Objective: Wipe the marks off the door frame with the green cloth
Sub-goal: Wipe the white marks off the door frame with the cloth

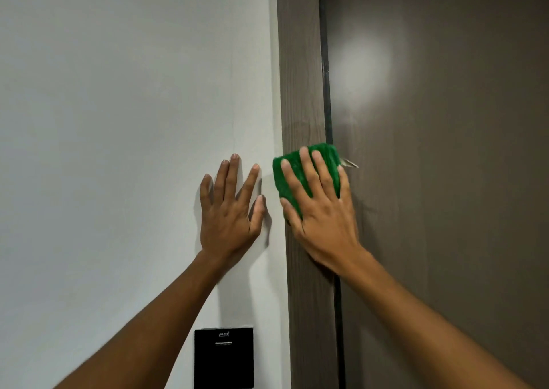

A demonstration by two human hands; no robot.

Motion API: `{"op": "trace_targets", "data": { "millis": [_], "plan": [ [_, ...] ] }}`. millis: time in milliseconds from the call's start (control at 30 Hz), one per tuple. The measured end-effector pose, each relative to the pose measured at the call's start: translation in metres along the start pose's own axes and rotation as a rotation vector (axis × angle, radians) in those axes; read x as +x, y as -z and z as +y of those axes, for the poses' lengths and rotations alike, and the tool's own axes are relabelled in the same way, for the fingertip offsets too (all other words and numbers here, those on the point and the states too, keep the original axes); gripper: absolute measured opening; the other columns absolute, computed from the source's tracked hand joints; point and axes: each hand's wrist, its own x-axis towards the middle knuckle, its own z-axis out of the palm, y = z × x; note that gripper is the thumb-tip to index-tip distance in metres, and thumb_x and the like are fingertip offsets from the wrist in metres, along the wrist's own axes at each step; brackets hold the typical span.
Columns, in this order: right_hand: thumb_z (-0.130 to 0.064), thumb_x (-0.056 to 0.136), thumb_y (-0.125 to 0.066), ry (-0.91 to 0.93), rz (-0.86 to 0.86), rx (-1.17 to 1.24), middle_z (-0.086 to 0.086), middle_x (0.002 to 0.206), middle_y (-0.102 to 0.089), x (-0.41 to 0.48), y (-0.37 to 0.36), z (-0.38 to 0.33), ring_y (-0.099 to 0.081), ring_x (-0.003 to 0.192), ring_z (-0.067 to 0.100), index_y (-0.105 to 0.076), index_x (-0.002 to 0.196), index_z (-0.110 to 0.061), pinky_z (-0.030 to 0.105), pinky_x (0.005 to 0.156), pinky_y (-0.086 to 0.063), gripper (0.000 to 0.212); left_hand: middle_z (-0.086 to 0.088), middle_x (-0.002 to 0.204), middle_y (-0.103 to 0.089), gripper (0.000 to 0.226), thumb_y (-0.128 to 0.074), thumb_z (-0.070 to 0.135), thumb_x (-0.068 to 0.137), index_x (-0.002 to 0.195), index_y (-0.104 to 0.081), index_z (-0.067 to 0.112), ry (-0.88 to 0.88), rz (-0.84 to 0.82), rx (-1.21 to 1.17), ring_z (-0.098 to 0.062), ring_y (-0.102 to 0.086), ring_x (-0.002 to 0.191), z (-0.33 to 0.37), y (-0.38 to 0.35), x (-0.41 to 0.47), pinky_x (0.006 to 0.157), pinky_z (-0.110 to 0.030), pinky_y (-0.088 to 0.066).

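— Green microfibre is what fills the frame: the right hand, fingers spread flat, presses the green cloth against the door frame. No pinch, just a palm-down press.

— And the other hand?

— Just beside it, the left hand lies open and splayed on the white wall, apparently bracing. It holds nothing.

— What surrounds them?

— Beyond the cloth's far edge, a small tag pokes out over the dark gap to the door. Below the left wrist sits a black wall panel.

— The risk?

— Likely slippage. With nothing gripped, a hard stroke could slide the cloth out from under the palm, or drag it off the frame's narrow face onto the door, leaving marks unwiped.
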Motion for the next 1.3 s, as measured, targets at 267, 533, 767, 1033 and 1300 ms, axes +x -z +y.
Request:
{"op": "trace_targets", "data": {
  "millis": [267,533,767,1033,1300],
  "plan": [
    [-0.045,0.101,-0.031,-0.318,0.065,0.187,0.005,0.164,0.011,0.063,0.017,0.012,0.014,0.15,0.022,0.003,0.154,-0.028,0.053,0.121,0.004,0.065,-0.006,0.166,-0.007,0.064,-0.03,0.051,0.096,0.155,-0.018,0.03,-0.002,-0.004,0.01,-0.022,-0.002,0.154,-0.001,-0.001,0.003,0.124,-0.05,-0.005],
    [-0.049,0.1,-0.029,-0.08,0.051,0.05,0.004,0.164,0.012,0.087,0.021,0.011,0.013,0.15,0.019,0.004,0.154,-0.03,0.05,0.119,0.008,0.066,-0.01,0.165,-0.009,0.064,-0.03,0.053,0.096,0.152,-0.023,0.025,0.063,0.028,-0.101,-0.025,-0.005,0.153,-0.005,0.021,0.091,0.123,-0.05,-0.003],
    [-0.046,0.101,-0.029,-0.225,0.12,0.13,0.006,0.163,0.013,0.158,0.033,0.016,0.013,0.15,0.023,0.005,0.154,-0.027,0.052,0.119,0.006,0.066,-0.009,0.165,-0.014,0.063,-0.025,0.054,0.095,0.151,-0.027,0.024,0.039,0.062,-0.101,-0.026,-0.009,0.152,-0.01,0.028,0.156,0.123,-0.052,-0.005],
    [-0.046,0.099,-0.034,-0.376,0.248,0.193,0.012,0.164,0.006,0.227,0.043,0.016,0.007,0.15,0.029,0.003,0.155,-0.018,0.057,0.12,-0.001,0.072,-0.008,0.165,-0.014,0.062,-0.027,0.054,0.096,0.152,-0.026,0.027,0.076,0.107,-0.117,-0.026,-0.009,0.152,-0.011,0.021,0.159,0.123,-0.051,-0.004],
    [-0.048,0.101,-0.027,-0.061,0.127,0.018,0.006,0.164,0.002,0.213,0.049,0.029,0.004,0.151,0.023,-0.005,0.155,-0.027,0.052,0.12,0.0,0.062,-0.009,0.165,-0.011,0.066,-0.027,0.055,0.095,0.154,-0.019,0.027,0.096,0.096,-0.122,-0.027,-0.008,0.153,-0.009,0.026,0.154,0.124,-0.052,-0.004]
  ]
}}
